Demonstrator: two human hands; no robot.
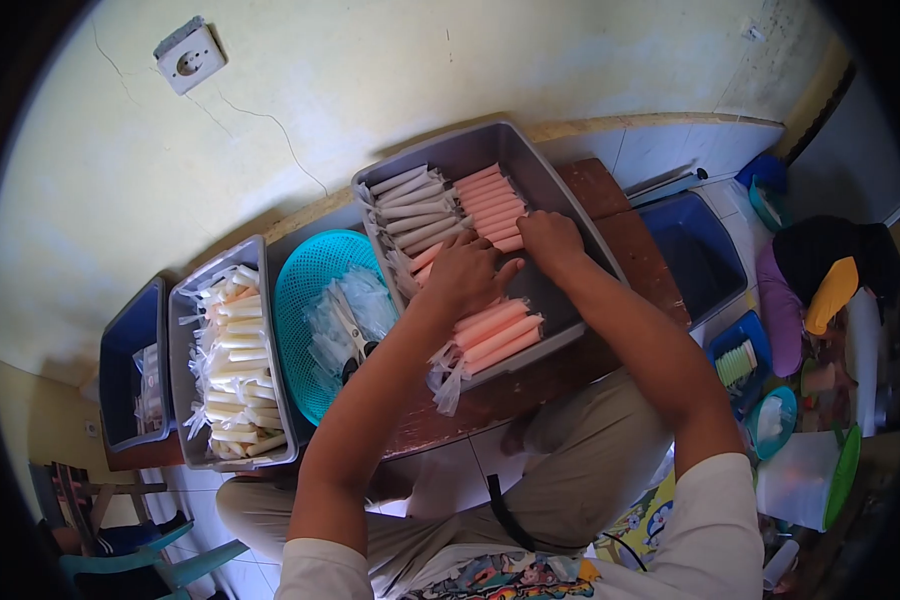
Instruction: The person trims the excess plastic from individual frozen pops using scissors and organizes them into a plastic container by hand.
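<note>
A large grey tray point(592, 240) holds rows of wrapped sticks: whitish ones point(410, 205) at its upper left, pink ones point(487, 200) at its upper middle and more pink ones point(498, 335) near its front edge. My left hand point(467, 272) lies over pink sticks in the middle of the tray, its fingers apart and its thumb stretched out; whether it grips one is hidden. At the right end of the upper pink row is my right hand point(552, 240), its fingers curled down against a pink stick.
Left of the tray stand a turquoise basket point(292, 290) with plastic bags and scissors point(348, 325), a grey bin point(182, 330) of pale yellow sticks, and a dark blue bin point(120, 350). On the right are a blue tub point(692, 250) and a person point(782, 290) among bowls and containers.
</note>
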